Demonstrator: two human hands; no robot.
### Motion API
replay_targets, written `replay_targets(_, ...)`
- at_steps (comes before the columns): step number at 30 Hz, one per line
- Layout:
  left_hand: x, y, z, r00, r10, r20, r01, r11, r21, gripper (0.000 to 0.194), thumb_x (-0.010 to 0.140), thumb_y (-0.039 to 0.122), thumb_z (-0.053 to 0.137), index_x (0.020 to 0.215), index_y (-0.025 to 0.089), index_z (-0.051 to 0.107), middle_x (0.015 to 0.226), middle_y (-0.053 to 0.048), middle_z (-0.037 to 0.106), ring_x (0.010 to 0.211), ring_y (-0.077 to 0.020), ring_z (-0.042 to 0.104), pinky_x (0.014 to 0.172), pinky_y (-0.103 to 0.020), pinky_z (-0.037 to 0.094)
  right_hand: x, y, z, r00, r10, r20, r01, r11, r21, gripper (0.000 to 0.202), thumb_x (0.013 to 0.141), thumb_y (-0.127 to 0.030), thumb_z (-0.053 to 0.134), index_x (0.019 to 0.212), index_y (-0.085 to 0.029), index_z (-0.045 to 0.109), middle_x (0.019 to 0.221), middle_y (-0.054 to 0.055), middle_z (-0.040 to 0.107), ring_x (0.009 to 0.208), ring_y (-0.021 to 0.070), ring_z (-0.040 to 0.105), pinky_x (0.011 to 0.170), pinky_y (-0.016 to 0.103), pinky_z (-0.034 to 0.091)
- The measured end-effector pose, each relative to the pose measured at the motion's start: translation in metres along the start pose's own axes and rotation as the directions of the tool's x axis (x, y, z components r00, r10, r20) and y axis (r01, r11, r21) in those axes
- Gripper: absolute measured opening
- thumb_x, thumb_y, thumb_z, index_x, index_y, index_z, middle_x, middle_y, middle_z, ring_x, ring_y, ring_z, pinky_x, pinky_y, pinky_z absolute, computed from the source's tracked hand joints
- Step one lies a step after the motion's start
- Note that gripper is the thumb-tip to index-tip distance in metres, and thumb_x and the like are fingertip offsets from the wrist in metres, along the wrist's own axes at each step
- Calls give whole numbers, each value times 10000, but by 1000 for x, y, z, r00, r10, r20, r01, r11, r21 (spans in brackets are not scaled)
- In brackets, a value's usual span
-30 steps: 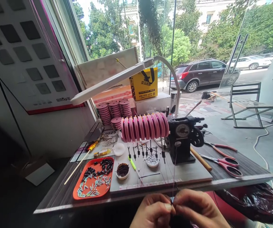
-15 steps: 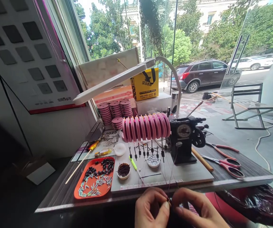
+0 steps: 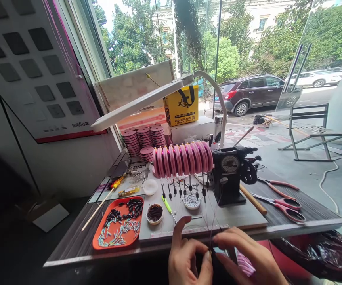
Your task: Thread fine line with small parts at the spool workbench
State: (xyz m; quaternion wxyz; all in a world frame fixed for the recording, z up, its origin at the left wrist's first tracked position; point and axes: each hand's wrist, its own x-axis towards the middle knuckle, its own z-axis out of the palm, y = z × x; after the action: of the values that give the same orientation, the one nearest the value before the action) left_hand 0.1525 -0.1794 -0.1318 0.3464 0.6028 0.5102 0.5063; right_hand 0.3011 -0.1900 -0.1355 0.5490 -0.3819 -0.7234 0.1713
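Observation:
At the table's near edge my left hand [image 3: 188, 259] pinches thin line [image 3: 211, 233] between thumb and index finger. A tiny dark piece shows at that pinch, too small to name. Its index or another finger points up, away from the pinch. My right hand [image 3: 245, 251] is just right of the line, thumb and fingers apart, with nothing clearly between them. Lines run up toward a row of pink grooved spools [image 3: 182, 159] on a black winding machine [image 3: 229, 174] with a dial. Small black weight-like pieces [image 3: 203, 192] hang below the spools.
Left on the table is an orange tray [image 3: 96, 242] of small black and pale parts. Nearby are a cup of dark pieces [image 3: 155, 213], a bowl of silvery beads [image 3: 192, 202] and a green-handled tool [image 3: 167, 204]. Scissors [image 3: 292, 209] and pliers [image 3: 283, 185] lie right. A lamp [image 3: 147, 101] arches above.
My right hand has moved slightly up and its fingers have spread from the line. A finger of my left hand has lifted, while its pinch stays near the same spot.

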Motion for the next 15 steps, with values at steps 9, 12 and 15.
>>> replay_targets(9, 3, 8, -5, 994, -83, 75, 82, 996, 21, 227, 649, 335, 678, 543, 135, 664, 1294, -192, 535, 375, -1, 257, 408, -240, 200, 2, 2, 9, 989, -126, 80, 134, 985, -112, 174, 991, -205, 376, 914, -206, 532, 794, 36, 575, 689, 161, 551, 630, 235, 451)
replay_targets(12, 3, 12, -4, 981, -148, 123, 149, 989, 0, 199, 620, 296, 677, 541, 115, 655, 1300, -194, 522, 380, 13, 271, 416, -229, 166, -4, 4, 9, 989, 81, 121, -103, 976, 191, 252, 963, -376, 451, 782, -218, 525, 761, 6, 520, 643, 136, 530, 571, 183, 436)
replay_targets(15, 4, 14, -5, 982, -152, 113, 153, 988, -4, 146, 599, 251, 652, 538, 119, 663, 1213, -176, 573, 398, -5, 309, 427, -226, 215, -11, 6, 2, 946, 243, 213, -317, 828, 463, 303, 892, -486, 538, 760, -213, 560, 823, 28, 514, 734, 168, 539, 635, 213, 459)
